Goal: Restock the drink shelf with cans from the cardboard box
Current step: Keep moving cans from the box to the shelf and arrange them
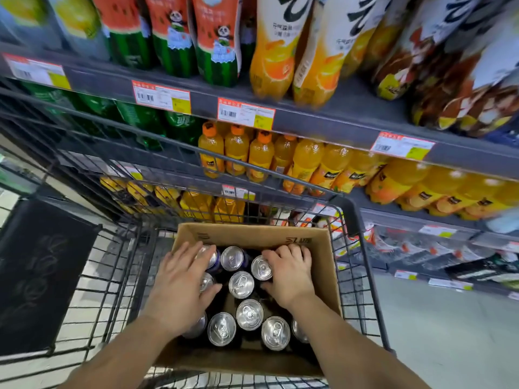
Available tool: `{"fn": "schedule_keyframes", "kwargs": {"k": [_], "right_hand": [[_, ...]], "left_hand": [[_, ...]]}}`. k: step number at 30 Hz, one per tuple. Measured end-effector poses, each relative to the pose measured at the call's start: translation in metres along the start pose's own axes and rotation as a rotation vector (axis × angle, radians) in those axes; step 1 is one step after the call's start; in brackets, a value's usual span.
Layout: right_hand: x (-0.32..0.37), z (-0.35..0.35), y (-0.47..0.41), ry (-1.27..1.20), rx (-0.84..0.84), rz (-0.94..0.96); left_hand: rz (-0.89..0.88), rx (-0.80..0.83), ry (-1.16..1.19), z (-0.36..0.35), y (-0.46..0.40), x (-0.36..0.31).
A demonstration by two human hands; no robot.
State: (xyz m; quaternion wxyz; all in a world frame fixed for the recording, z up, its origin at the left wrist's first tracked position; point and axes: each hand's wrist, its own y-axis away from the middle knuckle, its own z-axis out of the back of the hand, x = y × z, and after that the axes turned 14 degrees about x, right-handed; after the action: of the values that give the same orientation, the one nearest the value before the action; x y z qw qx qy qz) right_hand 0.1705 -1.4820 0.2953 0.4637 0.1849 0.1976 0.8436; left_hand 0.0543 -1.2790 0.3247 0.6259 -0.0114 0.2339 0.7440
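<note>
L hand (179, 284) is down in the cardboard box (252, 235), fingers fairly straight and spread, lying over the tops of the cans at the box's far-left; thumb reaches right toward a center can (241, 284). Can't tell if it actually grips any. R hand (290, 273) is at the box's far-right, fingers curled over a can that's mostly hidden under it, thumb by the silver-topped can (261, 267) just to its left; looks like it holds the hidden can, though the grip itself is covered. Both forearms come in from the near edge.

Box sits open inside a black wire shopping cart (362, 265), w/ approx a dozen upright cans visible, silver lids w/ pull tabs, dark sides. Near row: cans (222, 329) and (275, 332) side by side.

Beyond the cart, grey drink shelf (331, 119) w/ red-white price tags (246, 113). Top tier: watermelon-print bottles (216, 37) left, orange-label bottles (276, 49) right. Tier below: green bottles (140, 119) left, orange juice bottles (261, 155) center and right. Dark flat panel (42, 273) leans in the cart's left part.
</note>
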Motion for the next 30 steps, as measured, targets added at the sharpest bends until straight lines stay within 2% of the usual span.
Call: {"fn": "schedule_keyframes", "kwargs": {"k": [7, 14, 22, 27, 30], "right_hand": [[-0.002, 0.015, 0.021, -0.112, 0.017, 0.025], [0.007, 0.092, 0.078, -0.308, -0.059, 0.108], [0.016, 0.148, 0.115, -0.396, -0.151, 0.267], [0.011, 0.149, 0.112, -0.447, -0.068, 0.295], [-0.003, 0.128, 0.092, -0.514, 0.015, 0.230]], "left_hand": [[0.006, 0.042, 0.032, 0.003, 0.004, -0.010], [-0.038, 0.131, 0.177, 0.036, 0.008, -0.050], [-0.176, 0.022, 0.393, 0.075, 0.004, -0.084], [-0.167, 0.016, 0.479, 0.079, 0.002, -0.083], [-0.127, 0.023, 0.527, 0.078, 0.003, -0.064]]}}
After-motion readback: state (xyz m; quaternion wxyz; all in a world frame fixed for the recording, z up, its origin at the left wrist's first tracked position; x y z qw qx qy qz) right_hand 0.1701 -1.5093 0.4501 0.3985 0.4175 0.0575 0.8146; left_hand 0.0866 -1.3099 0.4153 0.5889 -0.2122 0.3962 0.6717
